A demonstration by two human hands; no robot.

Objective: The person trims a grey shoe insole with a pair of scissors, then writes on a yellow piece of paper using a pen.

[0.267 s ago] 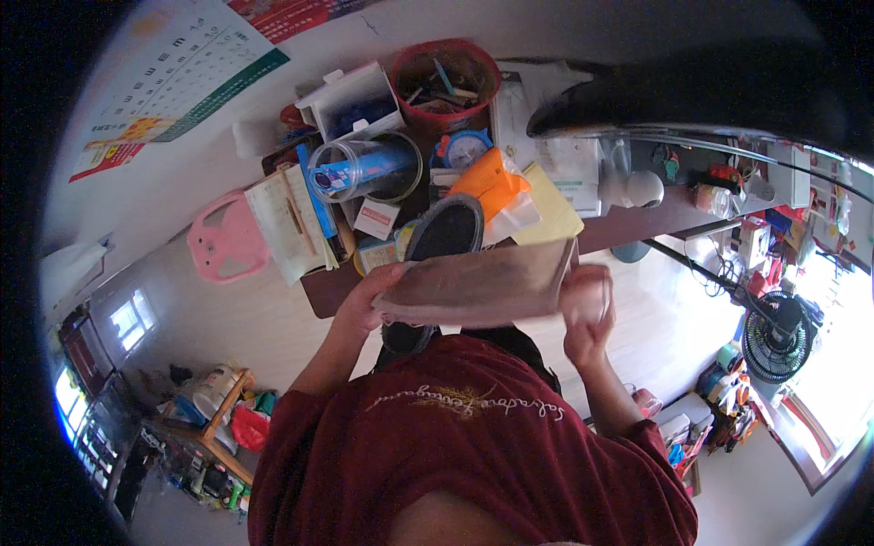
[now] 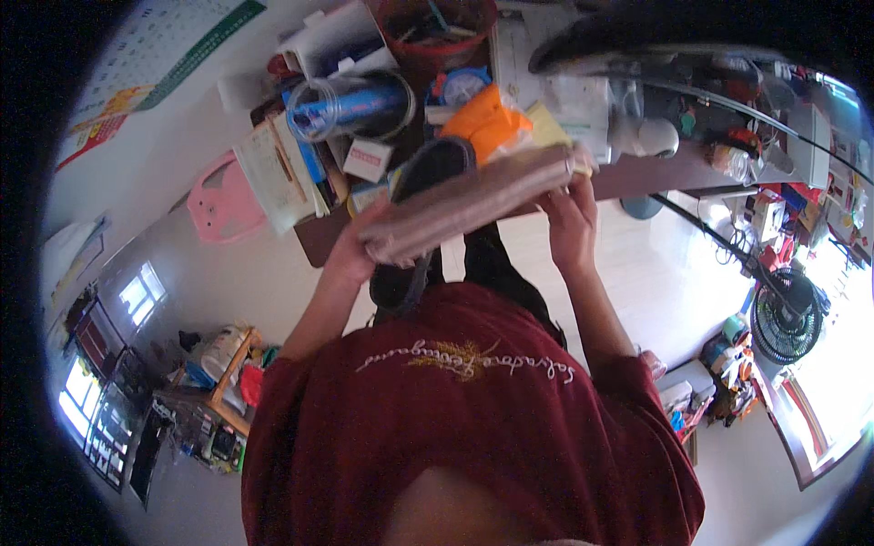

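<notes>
I hold a long flat brown package (image 2: 473,202) in front of my chest, tilted with its right end higher. My left hand (image 2: 358,244) grips its lower left end. My right hand (image 2: 571,214) grips the upper right end from below. The package hangs over the front edge of a cluttered brown desk (image 2: 319,241). Just behind the package lie a black oval object (image 2: 432,164) and an orange bag (image 2: 487,123).
On the desk stand a clear cylinder with a blue item (image 2: 350,105), a red basket (image 2: 437,27), stacked books and papers (image 2: 278,173). A pink stool (image 2: 223,202) sits left of the desk. A black fan (image 2: 787,314) is at the right, and a low shelf (image 2: 218,382) with clutter at lower left.
The package has tilted, its right end rising. My right hand has moved up to that end.
</notes>
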